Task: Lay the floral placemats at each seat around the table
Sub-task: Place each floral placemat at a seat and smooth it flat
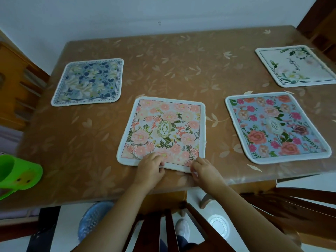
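Left hand [151,165]: gripped near edge of pink placemat [163,131], probably squaring it to the seat.
Right hand [204,169]: pinched its near right corner.
Pink placemat: flat, at table [181,57] front edge.
Others: blue placemat [87,82], rose placemat [276,128], white placemat [294,66] lay well apart.

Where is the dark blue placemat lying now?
In the head view, the dark blue placemat lies on the left side of the table, beyond and left of the peach placemat.
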A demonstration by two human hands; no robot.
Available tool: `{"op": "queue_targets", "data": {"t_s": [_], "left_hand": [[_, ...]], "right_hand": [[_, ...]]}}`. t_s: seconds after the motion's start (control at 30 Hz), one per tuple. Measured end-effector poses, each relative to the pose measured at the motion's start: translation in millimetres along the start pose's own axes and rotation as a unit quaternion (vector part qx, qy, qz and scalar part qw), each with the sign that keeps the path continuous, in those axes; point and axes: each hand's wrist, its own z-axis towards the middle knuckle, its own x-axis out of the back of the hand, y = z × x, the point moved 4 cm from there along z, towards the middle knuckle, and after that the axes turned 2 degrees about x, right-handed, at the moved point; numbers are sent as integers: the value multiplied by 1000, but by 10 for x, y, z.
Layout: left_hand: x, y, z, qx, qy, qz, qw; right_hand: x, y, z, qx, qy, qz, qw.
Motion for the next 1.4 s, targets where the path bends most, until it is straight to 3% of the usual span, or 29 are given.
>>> {"op": "queue_targets", "data": {"t_s": [0.23,0.43,1.4], "left_hand": [[-6,-133,-230,31,1,-44,999],[71,-259,-363,29,17,14,999],[118,-309,-528,85,45,47,994]], "right_hand": [[8,-61,123,20,3,-5,1000],[-19,-36,122,24,17,2,1000],[-85,3,-94,13,96,24,995]]}}
